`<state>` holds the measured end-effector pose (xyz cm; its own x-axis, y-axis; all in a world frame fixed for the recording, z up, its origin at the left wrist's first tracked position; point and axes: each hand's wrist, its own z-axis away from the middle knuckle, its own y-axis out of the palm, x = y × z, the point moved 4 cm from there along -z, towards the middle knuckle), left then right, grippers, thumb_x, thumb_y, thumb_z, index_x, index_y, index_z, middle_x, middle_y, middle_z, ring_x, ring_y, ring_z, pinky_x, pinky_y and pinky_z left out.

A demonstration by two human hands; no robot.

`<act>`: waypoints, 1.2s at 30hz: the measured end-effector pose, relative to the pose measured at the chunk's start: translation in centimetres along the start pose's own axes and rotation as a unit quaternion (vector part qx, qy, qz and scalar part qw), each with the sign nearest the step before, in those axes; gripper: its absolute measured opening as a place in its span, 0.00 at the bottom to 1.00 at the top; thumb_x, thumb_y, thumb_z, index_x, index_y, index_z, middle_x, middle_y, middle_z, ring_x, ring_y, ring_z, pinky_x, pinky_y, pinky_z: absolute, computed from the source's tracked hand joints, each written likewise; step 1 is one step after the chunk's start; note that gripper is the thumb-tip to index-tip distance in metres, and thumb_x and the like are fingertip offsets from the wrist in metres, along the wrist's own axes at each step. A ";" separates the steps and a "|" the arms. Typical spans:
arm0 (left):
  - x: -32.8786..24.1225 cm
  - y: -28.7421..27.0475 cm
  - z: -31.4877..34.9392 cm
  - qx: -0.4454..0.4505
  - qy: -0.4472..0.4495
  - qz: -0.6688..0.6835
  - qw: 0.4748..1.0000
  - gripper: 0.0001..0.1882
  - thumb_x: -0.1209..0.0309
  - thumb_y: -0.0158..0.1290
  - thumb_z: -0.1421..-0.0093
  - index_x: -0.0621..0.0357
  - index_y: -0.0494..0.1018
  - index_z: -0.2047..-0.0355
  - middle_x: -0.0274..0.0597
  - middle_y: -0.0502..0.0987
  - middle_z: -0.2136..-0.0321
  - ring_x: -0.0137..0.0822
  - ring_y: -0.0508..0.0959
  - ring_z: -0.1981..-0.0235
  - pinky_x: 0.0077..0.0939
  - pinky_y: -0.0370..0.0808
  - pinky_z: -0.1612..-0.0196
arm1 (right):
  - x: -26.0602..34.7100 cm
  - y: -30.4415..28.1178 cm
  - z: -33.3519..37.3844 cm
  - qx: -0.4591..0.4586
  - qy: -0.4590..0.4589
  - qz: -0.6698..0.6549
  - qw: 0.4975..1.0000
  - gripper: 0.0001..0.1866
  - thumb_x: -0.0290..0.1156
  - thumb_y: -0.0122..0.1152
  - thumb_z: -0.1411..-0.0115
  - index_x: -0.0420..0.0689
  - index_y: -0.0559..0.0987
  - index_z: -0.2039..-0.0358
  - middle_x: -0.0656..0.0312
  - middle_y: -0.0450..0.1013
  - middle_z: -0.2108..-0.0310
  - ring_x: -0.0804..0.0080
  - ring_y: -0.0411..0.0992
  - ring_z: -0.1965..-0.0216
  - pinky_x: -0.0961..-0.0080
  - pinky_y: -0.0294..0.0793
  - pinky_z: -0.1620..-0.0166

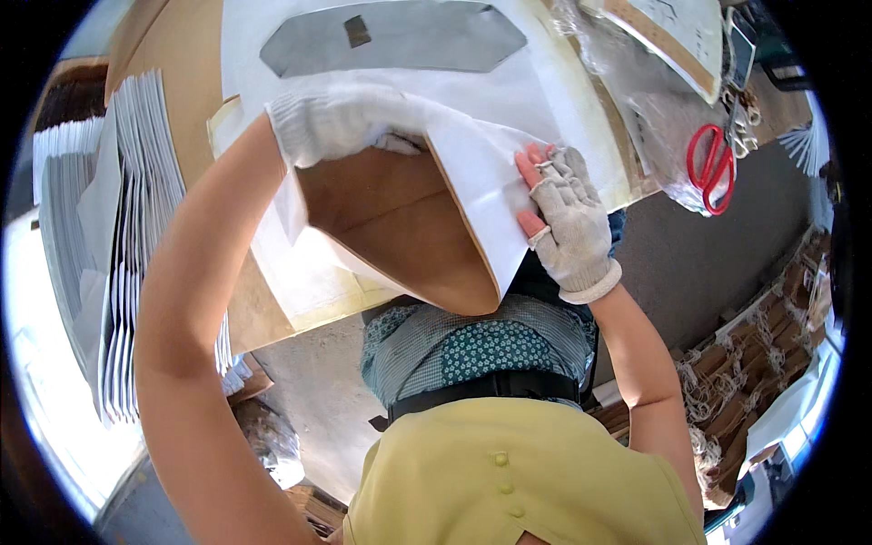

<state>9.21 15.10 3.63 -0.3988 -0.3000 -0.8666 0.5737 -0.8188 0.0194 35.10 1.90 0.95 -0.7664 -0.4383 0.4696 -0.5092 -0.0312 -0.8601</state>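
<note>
At the far left, a stack of white folded paper [145, 182] stands on edge beside the tan desk [186, 54], its many layers packed close together. To its right, the left arm [186, 300] curves up from the lower edge to the left hand [341, 123], which wears a white knit glove. This hand is positioned at the upper rim of a paper bag [395, 218]; its fingers are largely hidden at the mouth, so it cannot be told whether they pinch the paper. The bag, white outside and brown inside, lies tilted over the near edge of the desk, with its mouth wide open toward the wearer. Beyond the bag, a grey plate [400, 41] with pointed ends lies on the white sheet [559, 82] covering the desk; a small dark patch marks its surface. The right hand [568, 213], in a pale glove with bare fingertips, rests against the white outer side of the bag. Its fingers are extended and lie close together, with the thumb set apart; both contact the same panel. Farther right, clear plastic wrap [668, 132] sits at the desk edge, with red-handled scissors [710, 171] against it. At the lower right, brown bundles [745, 363] with white cords are piled beside the grey floor [699, 245].
</note>
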 end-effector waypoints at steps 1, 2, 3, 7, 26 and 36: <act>-0.9 0.4 0.7 -0.077 -0.029 0.118 0.990 0.17 0.66 0.59 0.31 0.67 0.82 0.49 0.47 0.84 0.53 0.38 0.83 0.50 0.30 0.80 0.45 | 0.1 0.3 0.0 0.007 -0.001 0.015 1.000 0.33 0.47 0.59 0.31 0.46 0.72 0.29 0.48 0.71 0.33 0.48 0.65 0.29 0.50 0.56 0.24; -0.3 -0.1 0.5 -0.116 -0.038 0.100 0.987 0.15 0.69 0.58 0.30 0.67 0.82 0.50 0.46 0.85 0.58 0.39 0.84 0.52 0.29 0.83 0.51 | 0.2 0.4 -0.1 0.014 -0.006 0.022 1.000 0.34 0.47 0.59 0.32 0.47 0.71 0.29 0.48 0.70 0.32 0.47 0.64 0.28 0.50 0.55 0.24; -0.2 0.0 0.8 -0.147 -0.062 0.052 0.986 0.16 0.65 0.59 0.31 0.66 0.83 0.52 0.45 0.85 0.62 0.37 0.83 0.57 0.27 0.82 0.55 | 0.5 0.5 -0.3 0.021 -0.013 0.027 0.999 0.34 0.48 0.59 0.32 0.47 0.71 0.29 0.48 0.69 0.31 0.47 0.63 0.27 0.49 0.53 0.23; 0.9 0.5 -0.5 -0.226 -0.109 -0.034 0.968 0.20 0.55 0.62 0.32 0.63 0.85 0.61 0.37 0.80 0.76 0.29 0.78 0.74 0.24 0.78 0.67 | 1.0 1.3 -0.2 0.036 0.000 0.070 0.997 0.35 0.49 0.58 0.32 0.49 0.71 0.28 0.49 0.62 0.26 0.47 0.58 0.24 0.45 0.47 0.22; 1.7 1.4 -1.5 -0.314 -0.080 -0.351 0.879 0.19 0.58 0.51 0.32 0.62 0.84 0.60 0.48 0.84 0.75 0.39 0.85 0.72 0.35 0.81 0.60 | 2.1 2.2 -3.9 0.102 -0.131 0.046 0.985 0.36 0.44 0.65 0.39 0.45 0.73 0.32 0.50 0.61 0.25 0.47 0.58 0.25 0.53 0.51 0.21; 5.8 4.5 14.2 -0.527 0.157 -0.018 0.835 0.33 0.48 0.42 0.22 0.62 0.70 0.32 0.47 0.76 0.38 0.41 0.74 0.36 0.32 0.66 0.31 | 2.5 4.0 -8.0 0.095 -0.138 0.115 0.979 0.44 0.52 0.67 0.41 0.38 0.70 0.30 0.48 0.61 0.25 0.47 0.57 0.24 0.54 0.52 0.22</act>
<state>-0.70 2.70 5.77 -0.3180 -0.0064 -0.9481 0.9420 0.1111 -0.3168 28.00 7.88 0.23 -0.7034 -0.6790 0.2104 -0.2343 -0.0579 -0.9704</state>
